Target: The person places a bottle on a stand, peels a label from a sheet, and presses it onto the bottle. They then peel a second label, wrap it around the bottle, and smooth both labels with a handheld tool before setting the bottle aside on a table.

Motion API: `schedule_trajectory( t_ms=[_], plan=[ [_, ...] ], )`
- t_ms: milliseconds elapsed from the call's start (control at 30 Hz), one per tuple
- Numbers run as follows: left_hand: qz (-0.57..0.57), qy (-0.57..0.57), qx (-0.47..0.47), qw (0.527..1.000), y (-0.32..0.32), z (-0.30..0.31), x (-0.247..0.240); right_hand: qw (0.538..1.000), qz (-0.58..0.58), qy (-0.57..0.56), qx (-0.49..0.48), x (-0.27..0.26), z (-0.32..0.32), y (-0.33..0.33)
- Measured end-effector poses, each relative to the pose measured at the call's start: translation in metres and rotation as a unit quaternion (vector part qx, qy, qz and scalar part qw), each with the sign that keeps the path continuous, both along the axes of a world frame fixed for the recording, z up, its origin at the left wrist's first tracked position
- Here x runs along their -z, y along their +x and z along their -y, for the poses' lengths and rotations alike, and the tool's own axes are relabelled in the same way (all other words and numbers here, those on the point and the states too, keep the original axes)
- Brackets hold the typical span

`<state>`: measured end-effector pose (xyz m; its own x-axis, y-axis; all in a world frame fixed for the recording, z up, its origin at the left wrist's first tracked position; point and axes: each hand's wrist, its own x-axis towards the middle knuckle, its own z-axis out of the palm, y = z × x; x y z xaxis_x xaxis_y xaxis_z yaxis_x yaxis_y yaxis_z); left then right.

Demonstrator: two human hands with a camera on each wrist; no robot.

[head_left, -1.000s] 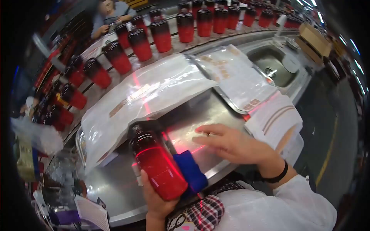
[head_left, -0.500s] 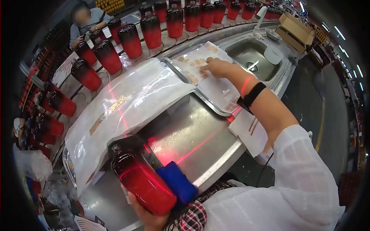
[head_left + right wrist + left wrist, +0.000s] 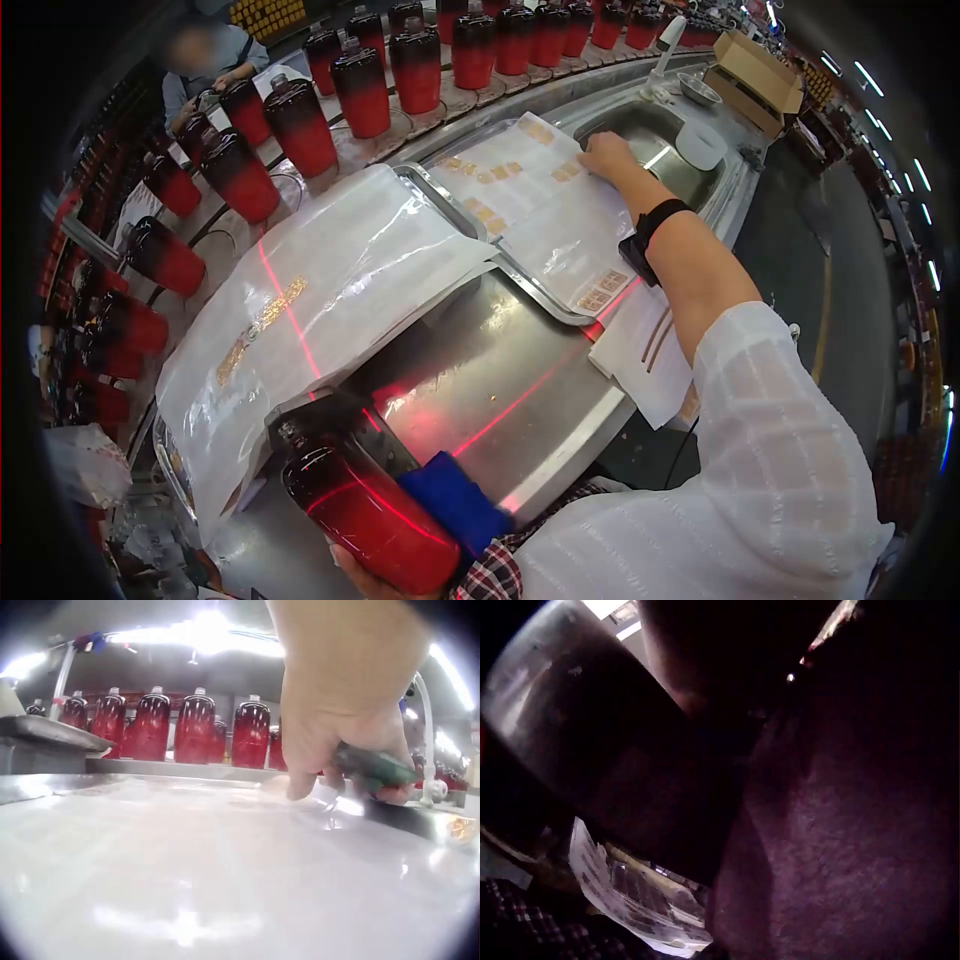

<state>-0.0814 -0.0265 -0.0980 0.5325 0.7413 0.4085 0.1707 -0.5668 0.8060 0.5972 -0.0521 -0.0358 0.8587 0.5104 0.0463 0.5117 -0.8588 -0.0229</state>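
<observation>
My left hand (image 3: 362, 574) grips a glossy bottle (image 3: 375, 515), black at the neck and fading to red, near its base; the bottle lies tilted over the front of the metal table. A blue cloth (image 3: 455, 497) is beside it. In the dark left wrist view the bottle (image 3: 592, 735) fills the upper left. My right hand (image 3: 610, 160) reaches to the far end of a white sheet (image 3: 560, 240) bearing small gold decals (image 3: 485, 170). The right wrist view shows its fingertips at the sheet and a dark green piece (image 3: 375, 766) held in the curled fingers; its kind is unclear.
A metal sink (image 3: 655, 140) adjoins the sheet's far side. Another white sheet (image 3: 330, 270) with a gold strip (image 3: 262, 325) covers a tray on the left. Behind, red-black bottles (image 3: 300, 125) stand in rows, with a seated person (image 3: 235, 50) beyond. A cardboard box (image 3: 755, 85) is at back right.
My right hand has moved from above the table out to the decal sheet, then on toward the sink side, its fingers now curled. The left hand still grips the bottle, lower in view.
</observation>
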Motion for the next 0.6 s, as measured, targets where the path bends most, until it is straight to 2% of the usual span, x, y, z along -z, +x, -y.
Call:
schedule_trajectory(
  t_ms=[67, 133, 233, 300, 400, 433, 500, 567, 600],
  plan=[
    [-0.003, -0.003, -0.001, 1.0, -0.003, 0.0, 0.003, 0.997, 0.067, 0.038, -0.021, -0.001, 0.003, -0.002],
    [0.057, -0.065, 0.001, 0.996, -0.003, 0.002, 0.012, 0.988, 0.138, 0.041, -0.06, -0.002, 0.004, -0.005],
    [0.135, -0.187, -0.041, 0.972, -0.003, 0.009, 0.023, 0.968, 0.12, 0.105, -0.196, -0.021, -0.028, -0.008],
    [0.145, -0.212, -0.041, 0.966, -0.002, 0.011, 0.023, 0.955, -0.034, 0.167, -0.242, -0.064, -0.057, -0.046],
    [0.099, -0.153, 0.02, 0.983, 0.004, 0.012, 0.008, 0.915, -0.249, 0.273, -0.16, -0.068, -0.099, -0.07],
    [0.086, -0.131, 0.039, 0.987, 0.006, 0.011, 0.003, 0.941, -0.166, 0.217, -0.201, -0.06, -0.107, -0.066],
    [0.066, -0.096, 0.056, 0.992, 0.009, 0.01, -0.002, 0.955, 0.006, 0.103, -0.277, -0.023, -0.131, -0.051],
    [0.051, -0.075, 0.06, 0.994, 0.01, 0.01, -0.006, 0.966, 0.123, 0.042, -0.223, 0.014, -0.135, -0.024],
    [0.011, -0.042, 0.043, 0.998, 0.009, 0.009, -0.011, 0.971, 0.136, 0.081, -0.178, 0.02, -0.126, -0.017]
  ],
)
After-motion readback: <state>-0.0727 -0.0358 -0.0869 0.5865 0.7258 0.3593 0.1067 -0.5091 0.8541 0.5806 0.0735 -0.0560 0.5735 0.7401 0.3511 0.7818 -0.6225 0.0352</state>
